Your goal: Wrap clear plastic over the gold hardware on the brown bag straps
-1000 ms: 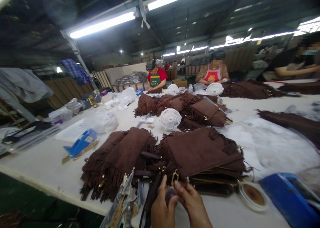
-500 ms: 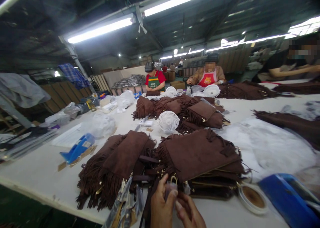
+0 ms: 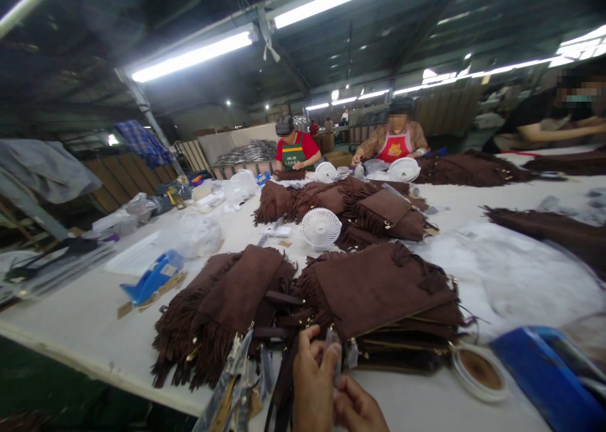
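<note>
At the table's near edge my left hand point(image 3: 313, 378) is closed, pinching a small clear plastic wrap point(image 3: 332, 343) between thumb and fingers. Just to the right, my right hand point(image 3: 357, 408) is closed too, its fingertips at the lower end of the same wrap. Whatever lies inside the wrap is hard to make out. Directly beyond my hands lies a stack of dark brown fringed bags point(image 3: 379, 287) with gold-coloured hardware. A second pile of fringed bags point(image 3: 227, 299) lies to the left, with plastic-wrapped straps point(image 3: 237, 381) hanging toward me.
A round tin of brown paste point(image 3: 479, 370) and a blue container point(image 3: 544, 375) stand at right. A blue tape dispenser point(image 3: 154, 277) sits left. Beyond are a white fan point(image 3: 320, 228), more brown bags point(image 3: 388, 214) and plastic sheeting point(image 3: 502, 274). Co-workers point(image 3: 297, 148) sit across the table.
My left hand has shifted slightly and the wrap now stands more upright. My right hand has moved a little lower. The gold ring seen earlier by my fingertips is now mostly covered.
</note>
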Demonstrator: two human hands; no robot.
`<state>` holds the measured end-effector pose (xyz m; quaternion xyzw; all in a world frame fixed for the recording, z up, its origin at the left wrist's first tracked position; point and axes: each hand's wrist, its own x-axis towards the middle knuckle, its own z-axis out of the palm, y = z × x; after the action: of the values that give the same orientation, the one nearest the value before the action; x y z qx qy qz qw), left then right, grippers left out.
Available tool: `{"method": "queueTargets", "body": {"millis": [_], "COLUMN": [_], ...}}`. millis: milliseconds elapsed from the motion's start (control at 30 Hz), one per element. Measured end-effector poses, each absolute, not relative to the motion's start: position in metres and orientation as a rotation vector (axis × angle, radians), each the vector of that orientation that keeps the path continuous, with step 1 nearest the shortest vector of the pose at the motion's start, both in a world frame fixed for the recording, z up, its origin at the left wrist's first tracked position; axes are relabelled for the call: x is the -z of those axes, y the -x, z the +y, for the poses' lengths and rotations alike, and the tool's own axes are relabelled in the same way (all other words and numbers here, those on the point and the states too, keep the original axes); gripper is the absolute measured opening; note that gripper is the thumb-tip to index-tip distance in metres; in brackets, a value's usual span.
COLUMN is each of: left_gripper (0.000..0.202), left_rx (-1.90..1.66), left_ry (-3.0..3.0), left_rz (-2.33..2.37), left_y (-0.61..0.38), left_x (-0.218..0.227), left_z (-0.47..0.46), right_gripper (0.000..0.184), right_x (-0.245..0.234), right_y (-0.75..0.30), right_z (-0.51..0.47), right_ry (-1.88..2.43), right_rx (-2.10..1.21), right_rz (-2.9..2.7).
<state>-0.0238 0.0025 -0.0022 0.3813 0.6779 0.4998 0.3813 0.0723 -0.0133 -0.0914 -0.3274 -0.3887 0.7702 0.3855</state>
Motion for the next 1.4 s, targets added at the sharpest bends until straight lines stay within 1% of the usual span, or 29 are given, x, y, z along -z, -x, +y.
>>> {"method": "queueTargets", "body": {"millis": [100, 167, 233, 367, 433, 533, 667, 933, 1000, 1200, 1300, 1400], "left_gripper": [0.049, 0.050, 0.044, 0.026, 0.020, 0.017, 0.018, 0.018, 0.018, 0.026, 0.029, 0.027], "left_rx": [-1.326, -1.348, -1.332, -1.310, -1.329, -1.359, -1.382, -1.417, -1.412, -1.437, -1.458, -1.449], "left_ry": [-0.805, -0.714, -0.704, -0.693, -0.661, -0.611, -0.560, -0.525, -0.527, -0.476, -0.437, -0.468], "left_rz": [1.623, 1.543, 1.462, 1.331, 1.320, 1.307, 1.292, 1.263, 1.260, 1.301, 1.277, 1.278], "left_y": [0.031, 0.035, 0.037, 0.033, 0.030, 0.026, 0.025, 0.024, 0.025, 0.029, 0.029, 0.029], "left_x": [0.005, 0.007, 0.008, 0.006, 0.003, -0.001, 0.001, 0.009, 0.011, 0.015, 0.018, 0.023], "left_z": [-0.012, -0.020, -0.024, -0.017, -0.012, -0.008, -0.006, -0.009, -0.010, -0.008, -0.007, -0.007], "right_gripper": [0.035, 0.034, 0.035, 0.038, 0.040, 0.041, 0.035, 0.032, 0.032, 0.040, 0.038, 0.036], "right_x": [0.075, 0.066, 0.060, 0.055, 0.050, 0.039, 0.026, 0.027, 0.029, 0.035, 0.036, 0.038], "right_y": [-0.077, -0.078, -0.076, -0.076, -0.079, -0.085, -0.088, -0.090, -0.089, -0.081, -0.081, -0.082], "right_z": [-0.008, -0.007, -0.008, -0.010, -0.010, -0.009, -0.004, -0.006, -0.007, -0.006, -0.002, 0.001], "right_ry": [0.963, 0.997, 1.035, 1.171, 1.276, 1.412, 1.428, 1.423, 1.440, 1.379, 1.405, 1.413], "right_rx": [-1.905, -1.896, -1.848, -1.581, -1.499, -1.417, -1.258, -1.244, -1.250, -1.399, -1.346, -1.273], "right_rz": [-1.060, -1.095, -1.120, -1.242, -1.291, -1.351, -1.427, -1.508, -1.458, -1.228, -1.234, -1.282]}}
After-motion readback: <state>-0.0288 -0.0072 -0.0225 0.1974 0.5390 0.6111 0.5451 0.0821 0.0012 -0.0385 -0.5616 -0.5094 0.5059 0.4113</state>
